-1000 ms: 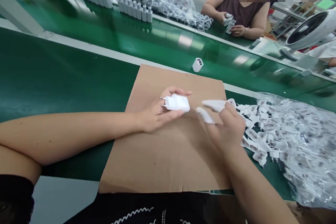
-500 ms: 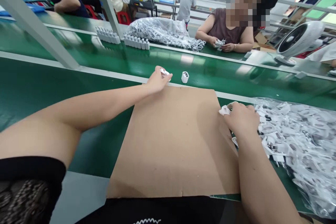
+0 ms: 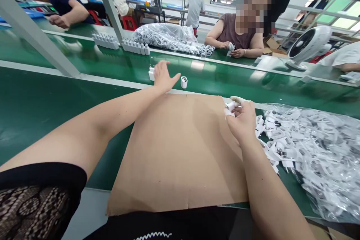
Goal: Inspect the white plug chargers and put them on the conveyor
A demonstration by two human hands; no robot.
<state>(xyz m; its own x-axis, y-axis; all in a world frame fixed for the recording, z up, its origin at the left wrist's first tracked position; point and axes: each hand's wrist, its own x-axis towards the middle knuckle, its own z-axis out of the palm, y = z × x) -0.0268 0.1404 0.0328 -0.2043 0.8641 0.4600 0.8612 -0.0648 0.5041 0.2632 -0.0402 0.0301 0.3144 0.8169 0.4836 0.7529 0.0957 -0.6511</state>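
My left hand reaches over the green conveyor belt with thumb and fingers spread, holding nothing. Close against its far-left side stands a white plug adapter with its pins up; whether they touch I cannot tell. Another white adapter sits just right of my thumb, its socket end towards me. At the right edge of a brown cardboard sheet, my right hand is closed on a white plug adapter, partly hidden by the fingers. Beside that hand lies a pile of white adapter pieces.
A clear plastic bag spreads over the pile at right. Across the belt are rows of adapters, another filled bag, a person handling a small white piece, and a fan. A metal post slants at left.
My left hand has let go of a white adapter, which now stands on the belt, and its fingers have opened. My right hand has moved from the pile towards the cardboard with an adapter.
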